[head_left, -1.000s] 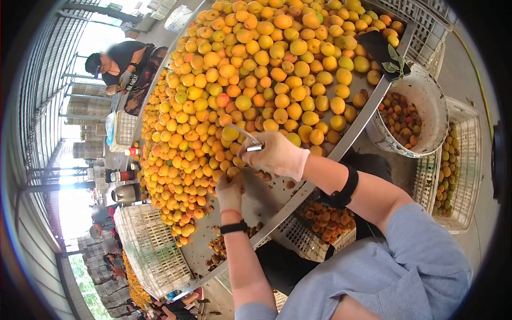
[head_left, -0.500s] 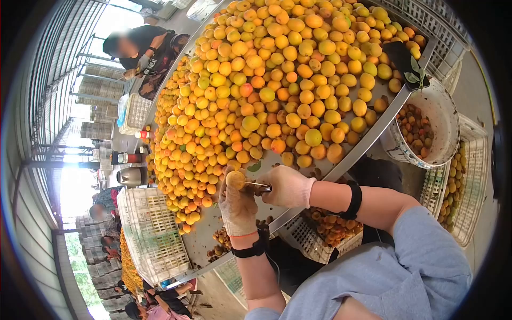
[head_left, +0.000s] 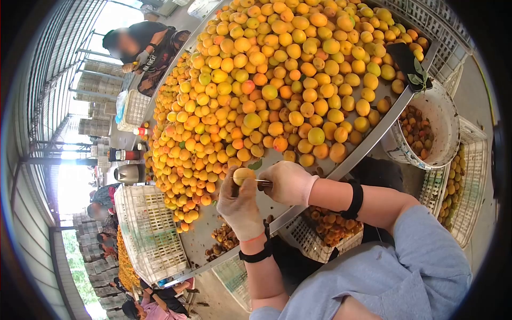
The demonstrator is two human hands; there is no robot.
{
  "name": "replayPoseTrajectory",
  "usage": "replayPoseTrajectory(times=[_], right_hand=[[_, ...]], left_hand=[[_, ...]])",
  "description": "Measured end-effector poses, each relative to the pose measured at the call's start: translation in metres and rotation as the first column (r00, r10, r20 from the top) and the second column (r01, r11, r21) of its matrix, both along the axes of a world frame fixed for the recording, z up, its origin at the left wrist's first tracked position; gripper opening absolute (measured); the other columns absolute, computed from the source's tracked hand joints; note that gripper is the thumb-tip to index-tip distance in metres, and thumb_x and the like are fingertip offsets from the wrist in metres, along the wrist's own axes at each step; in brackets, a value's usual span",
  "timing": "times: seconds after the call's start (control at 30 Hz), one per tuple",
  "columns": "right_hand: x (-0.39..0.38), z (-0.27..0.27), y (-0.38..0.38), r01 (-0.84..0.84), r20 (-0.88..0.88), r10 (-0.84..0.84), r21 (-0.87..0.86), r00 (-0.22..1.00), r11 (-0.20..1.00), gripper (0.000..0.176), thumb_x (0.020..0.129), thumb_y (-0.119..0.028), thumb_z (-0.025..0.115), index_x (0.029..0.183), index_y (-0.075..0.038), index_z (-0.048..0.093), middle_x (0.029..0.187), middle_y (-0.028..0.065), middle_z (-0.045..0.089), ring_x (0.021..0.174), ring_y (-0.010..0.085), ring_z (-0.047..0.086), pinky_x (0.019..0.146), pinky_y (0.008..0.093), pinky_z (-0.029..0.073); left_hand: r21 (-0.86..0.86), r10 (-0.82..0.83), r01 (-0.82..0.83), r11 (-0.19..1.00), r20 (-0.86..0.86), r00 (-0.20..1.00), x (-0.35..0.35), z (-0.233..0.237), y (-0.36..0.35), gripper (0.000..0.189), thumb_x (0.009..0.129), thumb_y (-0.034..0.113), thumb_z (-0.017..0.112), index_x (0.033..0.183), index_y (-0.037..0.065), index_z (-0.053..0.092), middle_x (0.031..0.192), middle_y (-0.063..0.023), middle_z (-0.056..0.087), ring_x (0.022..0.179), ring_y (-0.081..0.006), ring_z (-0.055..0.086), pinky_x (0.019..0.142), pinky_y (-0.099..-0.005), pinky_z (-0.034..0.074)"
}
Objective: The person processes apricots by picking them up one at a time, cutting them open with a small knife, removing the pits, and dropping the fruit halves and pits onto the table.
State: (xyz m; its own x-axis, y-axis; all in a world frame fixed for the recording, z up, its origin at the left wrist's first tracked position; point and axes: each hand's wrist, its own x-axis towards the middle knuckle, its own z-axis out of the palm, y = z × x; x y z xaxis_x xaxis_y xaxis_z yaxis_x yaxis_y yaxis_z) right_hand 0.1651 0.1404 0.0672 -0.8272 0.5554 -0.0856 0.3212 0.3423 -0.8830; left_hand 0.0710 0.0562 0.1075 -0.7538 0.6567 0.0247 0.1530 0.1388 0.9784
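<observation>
Over the near edge of the metal table, my left hand point(head_left: 239, 209) in a pale, soiled glove grips a single yellow apricot point(head_left: 244, 175) between thumb and fingers. My right hand point(head_left: 290, 183), also gloved, is closed round the handle of a small knife point(head_left: 263, 182). Its thin blade points left and lies against the apricot. A large heap of yellow and orange apricots point(head_left: 250, 85) spreads just beyond both hands. Dark apricot scraps point(head_left: 224, 239) lie on the table below my left hand.
A white bucket point(head_left: 452, 120) holding browned fruit stands right of the table. Plastic crates point(head_left: 149, 229) stand at the left and right, and one sits under the edge. A phone-like black object point(head_left: 401, 57) with leaves lies at the table's right corner. A person point(head_left: 144, 42) works across the heap.
My left hand has turned so more of the apricot faces up, its fingers more spread around it. The knife blade stays at the fruit, and my right hand has shifted slightly.
</observation>
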Motion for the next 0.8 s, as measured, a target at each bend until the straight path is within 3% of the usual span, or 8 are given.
replayPoseTrajectory(times=[0.17,0.27,0.37,0.43,0.57,0.63,0.77,0.8], right_hand=[[0.001,-0.008,-0.008,0.071,-0.207,-0.064,0.029,0.976,0.997,0.016,0.078,-0.015,0.059,0.088,-0.008,0.068,0.080,0.0147,0.065,0.078,0.0346,0.063,0.070,0.0422,0.051],[0.001,-0.004,-0.007,0.078,-0.183,-0.078,-0.005,0.980,0.997,0.016,0.077,-0.014,0.059,0.089,-0.008,0.068,0.080,0.0147,0.065,0.079,0.0350,0.063,0.069,0.0416,0.051],[0.003,-0.001,-0.004,0.042,-0.124,-0.041,0.010,0.991,0.999,0.019,0.084,-0.021,0.053,0.090,-0.008,0.065,0.082,0.0175,0.065,0.083,0.0378,0.062,0.072,0.0463,0.049],[0.004,0.000,-0.003,0.043,-0.107,-0.042,0.006,0.993,0.999,0.018,0.084,-0.020,0.052,0.090,-0.008,0.065,0.082,0.0174,0.065,0.083,0.0380,0.062,0.072,0.0463,0.049],[0.005,-0.003,-0.004,0.055,-0.226,-0.058,-0.017,0.973,0.998,0.018,0.081,-0.016,0.052,0.093,-0.009,0.065,0.083,0.0177,0.065,0.082,0.0391,0.061,0.072,0.0461,0.049],[0.002,-0.005,-0.006,0.077,-0.249,-0.080,-0.020,0.965,0.997,0.018,0.081,-0.016,0.053,0.094,-0.010,0.065,0.083,0.0177,0.065,0.082,0.0393,0.061,0.072,0.0461,0.049],[0.000,-0.009,-0.011,0.159,-0.331,-0.159,-0.028,0.930,0.987,0.018,0.080,-0.014,0.053,0.094,-0.011,0.064,0.083,0.0177,0.065,0.082,0.0398,0.061,0.072,0.0462,0.049],[0.001,-0.008,-0.011,0.160,-0.330,-0.160,-0.028,0.930,0.987,0.018,0.080,-0.014,0.053,0.094,-0.011,0.064,0.083,0.0177,0.065,0.082,0.0398,0.061,0.072,0.0462,0.049]], left_hand=[[0.026,0.050,-0.045,0.999,-0.215,0.975,0.006,0.002,0.000,0.037,0.081,0.006,0.068,0.116,-0.002,0.061,0.094,-0.0046,0.064,0.078,-0.0081,0.058,0.072,-0.0200,0.048],[-0.194,0.085,-0.031,0.980,0.278,0.957,-0.006,0.009,0.002,0.038,0.080,0.009,0.070,0.115,-0.001,0.061,0.095,-0.0034,0.064,0.077,-0.0071,0.058,0.071,-0.0207,0.048],[-0.240,-0.013,0.033,0.970,0.086,0.996,-0.008,0.000,-0.003,0.038,0.082,0.016,0.069,0.115,0.000,0.061,0.098,-0.0027,0.064,0.080,-0.0080,0.058,0.072,-0.0220,0.048],[-0.175,-0.201,0.105,0.979,-0.749,0.632,-0.003,-0.009,-0.005,0.035,0.086,0.013,0.062,0.118,-0.002,0.059,0.092,-0.0048,0.066,0.073,-0.0072,0.056,0.061,-0.0188,0.044],[-0.254,-0.231,0.083,0.964,-0.639,0.734,0.003,0.002,-0.007,0.039,0.083,0.016,0.069,0.117,0.001,0.060,0.103,-0.0056,0.064,0.091,-0.0121,0.059,0.077,-0.0263,0.048],[-0.134,-0.069,0.076,0.988,0.061,0.996,0.004,0.007,-0.002,0.043,0.075,0.012,0.074,0.114,0.001,0.060,0.100,-0.0104,0.065,0.091,-0.0195,0.062,0.079,-0.0303,0.050],[-0.043,-0.085,0.088,0.995,0.057,0.995,0.004,0.002,-0.003,0.044,0.070,0.012,0.077,0.110,0.002,0.061,0.097,-0.0139,0.064,0.090,-0.0246,0.063,0.079,-0.0319,0.050],[-0.116,-0.136,0.099,0.988,-0.365,0.921,0.005,0.005,-0.002,0.044,0.070,0.011,0.077,0.110,0.002,0.061,0.097,-0.0135,0.064,0.090,-0.0233,0.063,0.078,-0.0310,0.050]])
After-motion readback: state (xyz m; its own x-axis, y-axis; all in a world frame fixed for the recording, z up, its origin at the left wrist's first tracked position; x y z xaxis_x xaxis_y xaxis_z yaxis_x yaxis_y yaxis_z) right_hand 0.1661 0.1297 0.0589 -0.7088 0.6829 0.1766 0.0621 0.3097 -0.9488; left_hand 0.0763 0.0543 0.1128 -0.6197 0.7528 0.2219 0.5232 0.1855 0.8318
